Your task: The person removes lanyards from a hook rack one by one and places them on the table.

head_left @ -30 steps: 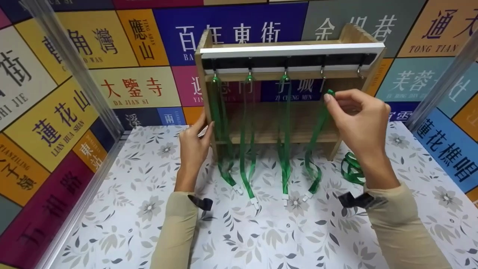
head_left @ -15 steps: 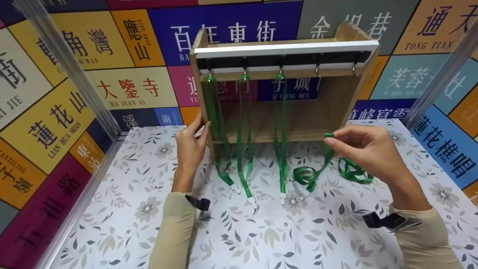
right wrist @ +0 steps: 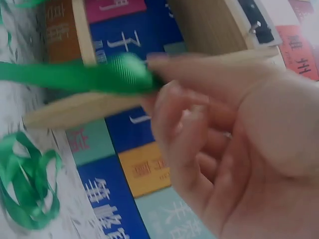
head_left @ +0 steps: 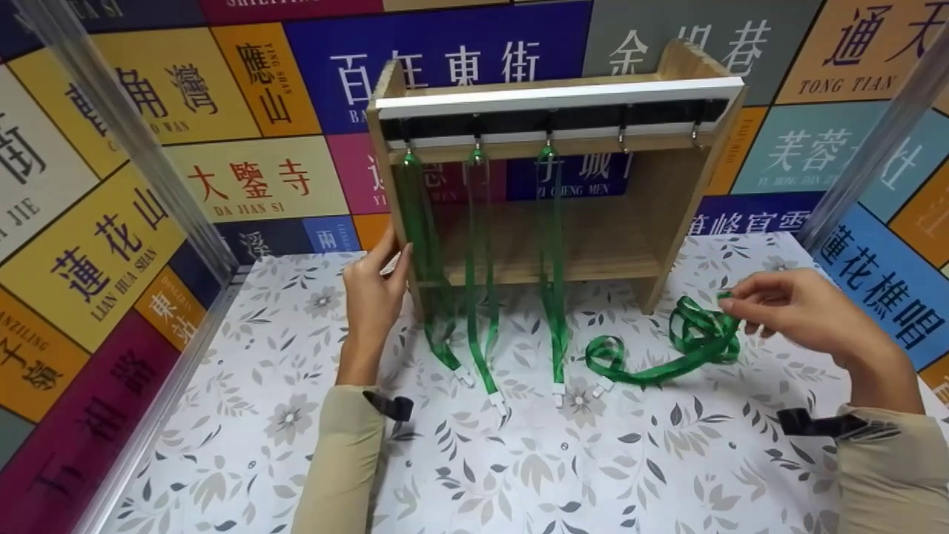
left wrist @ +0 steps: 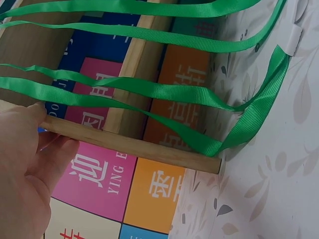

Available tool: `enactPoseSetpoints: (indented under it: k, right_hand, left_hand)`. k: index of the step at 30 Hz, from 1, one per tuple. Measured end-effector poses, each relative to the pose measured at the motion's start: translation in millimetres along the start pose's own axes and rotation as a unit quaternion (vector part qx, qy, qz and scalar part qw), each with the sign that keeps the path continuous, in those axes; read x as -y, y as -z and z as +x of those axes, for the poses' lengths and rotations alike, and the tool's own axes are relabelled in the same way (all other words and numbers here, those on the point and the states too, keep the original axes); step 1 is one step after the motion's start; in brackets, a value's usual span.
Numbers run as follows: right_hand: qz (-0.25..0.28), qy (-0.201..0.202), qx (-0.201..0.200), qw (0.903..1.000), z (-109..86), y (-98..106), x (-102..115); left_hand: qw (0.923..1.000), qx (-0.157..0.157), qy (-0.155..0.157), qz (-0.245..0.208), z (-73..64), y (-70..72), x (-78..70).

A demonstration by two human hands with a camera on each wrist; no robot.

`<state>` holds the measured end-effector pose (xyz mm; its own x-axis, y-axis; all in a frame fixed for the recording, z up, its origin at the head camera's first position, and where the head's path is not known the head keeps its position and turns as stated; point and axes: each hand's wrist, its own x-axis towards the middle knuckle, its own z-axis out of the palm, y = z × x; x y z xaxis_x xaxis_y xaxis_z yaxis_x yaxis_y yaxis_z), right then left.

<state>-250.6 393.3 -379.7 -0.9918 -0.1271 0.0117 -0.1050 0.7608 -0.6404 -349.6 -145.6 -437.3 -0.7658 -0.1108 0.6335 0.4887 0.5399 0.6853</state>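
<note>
My right hand pinches the loop end of a green lanyard between thumb and finger, at the right of the table. Its strap runs left along the table to a small curl and a white clip; in the right wrist view the strap leaves my fingertips blurred. A bunched green lanyard lies right behind it. With my left hand I grip the left side panel of a wooden rack. Three green lanyards, left, middle and right, hang from its hooks.
Two bare metal hooks, one inner and one outer, show at the rack's right. White clips of the hanging lanyards rest on the floral tablecloth. Colourful sign-covered walls with clear corner posts enclose the table.
My right hand has moved down and right from near the fourth hook, taking the lanyard's loop end with it; its strap now lies along the table. The left hand stays on the rack.
</note>
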Motion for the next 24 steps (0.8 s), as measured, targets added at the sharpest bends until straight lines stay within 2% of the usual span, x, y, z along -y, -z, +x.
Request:
enactPoseSetpoints:
  k: [2,5,8,11,17,24]
  right_hand:
    - [-0.007,-0.034,-0.035,0.9988,1.0,3,-1]
    - [-0.017,-0.053,-0.094,0.994,1.9,3,5]
    - [-0.025,-0.026,-0.142,0.9893,4.6,-4,16]
    - [-0.02,0.028,-0.16,0.9865,10.3,-18,25]
    - [0.011,0.106,-0.141,0.9843,23.0,-55,37]
    - [0.041,0.14,-0.071,0.9868,33.9,-89,35]
  left_hand:
    - [1.0,0.002,0.004,0.003,-0.4,1.3,-0.3]
    - [0.9999,0.003,0.011,-0.004,0.1,2.6,-1.5]
    - [0.9999,0.001,0.01,-0.009,1.1,2.5,-1.9]
    - [0.9998,0.002,0.011,-0.016,0.9,0.8,-1.4]
    - [0.9998,0.004,0.013,-0.015,0.3,-0.8,-3.2]
    - [0.9998,0.004,0.016,-0.01,-1.2,-0.2,-1.5]
